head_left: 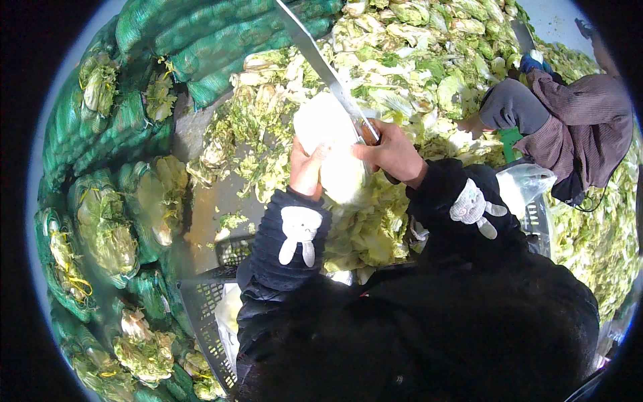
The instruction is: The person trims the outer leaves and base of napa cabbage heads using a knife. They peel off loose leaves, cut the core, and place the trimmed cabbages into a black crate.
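Note:
A pale napa cabbage (343,177), bleached by glare, is held up in front of me. My left hand (307,167) grips its left side, the thumb lying across it. In my right hand (396,155) is the handle of a long-bladed knife (323,68). Its blade points up and to the left, passing along the upper right of the cabbage. The fingers of that hand also touch the cabbage's right side. Glare hides whether the edge is in the cabbage. Below it lies a heap of loose cabbage leaves (375,231).
Green mesh sacks (228,50) filled with cabbages are stacked along the left and far left. Trimmed leaves (402,40) cover the ground ahead and right. A black plastic crate (201,301) stands at my left. A crouching person (576,124) is at the right, near a clear plastic bag (529,179).

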The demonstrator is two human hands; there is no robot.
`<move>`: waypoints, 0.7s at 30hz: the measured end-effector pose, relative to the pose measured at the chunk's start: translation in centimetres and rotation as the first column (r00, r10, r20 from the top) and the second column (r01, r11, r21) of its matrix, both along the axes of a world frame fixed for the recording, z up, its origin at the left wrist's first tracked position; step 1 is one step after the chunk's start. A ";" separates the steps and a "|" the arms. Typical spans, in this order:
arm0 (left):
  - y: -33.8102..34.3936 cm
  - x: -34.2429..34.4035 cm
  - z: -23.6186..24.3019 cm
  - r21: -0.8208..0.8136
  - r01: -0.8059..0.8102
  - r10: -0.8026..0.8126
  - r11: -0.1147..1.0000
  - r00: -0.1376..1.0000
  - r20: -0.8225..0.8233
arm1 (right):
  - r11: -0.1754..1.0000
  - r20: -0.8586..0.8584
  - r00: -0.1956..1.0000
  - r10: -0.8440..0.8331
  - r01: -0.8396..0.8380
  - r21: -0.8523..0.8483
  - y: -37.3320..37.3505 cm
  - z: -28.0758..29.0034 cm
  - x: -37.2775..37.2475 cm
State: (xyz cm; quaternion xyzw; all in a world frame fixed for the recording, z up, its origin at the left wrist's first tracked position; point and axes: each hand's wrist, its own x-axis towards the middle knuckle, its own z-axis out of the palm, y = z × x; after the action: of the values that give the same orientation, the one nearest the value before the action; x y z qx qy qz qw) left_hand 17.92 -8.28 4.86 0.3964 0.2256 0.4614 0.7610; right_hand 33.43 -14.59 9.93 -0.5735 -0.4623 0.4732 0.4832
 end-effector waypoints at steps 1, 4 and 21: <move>-0.1 0.0 0.0 0.096 -0.021 0.023 0.995 0.999 -0.026 | 1.000 0.078 0.997 -0.003 0.004 -0.012 0.1 -0.1 0.1; -0.1 -0.5 -0.1 0.077 0.001 0.009 0.997 0.990 -0.137 | 0.999 0.296 0.954 0.043 -0.048 0.010 0.5 -0.4 0.6; -0.8 -3.6 2.7 0.635 0.203 0.292 0.746 0.757 -0.585 | 0.937 0.660 0.739 -0.137 -0.120 0.329 2.9 -0.5 7.6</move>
State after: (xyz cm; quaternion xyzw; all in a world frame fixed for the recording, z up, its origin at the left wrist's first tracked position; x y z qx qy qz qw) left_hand 14.37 -9.06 7.60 0.7690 0.3062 0.3620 0.4286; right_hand 40.99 -11.71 9.44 -0.6121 -0.6792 0.1416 0.3794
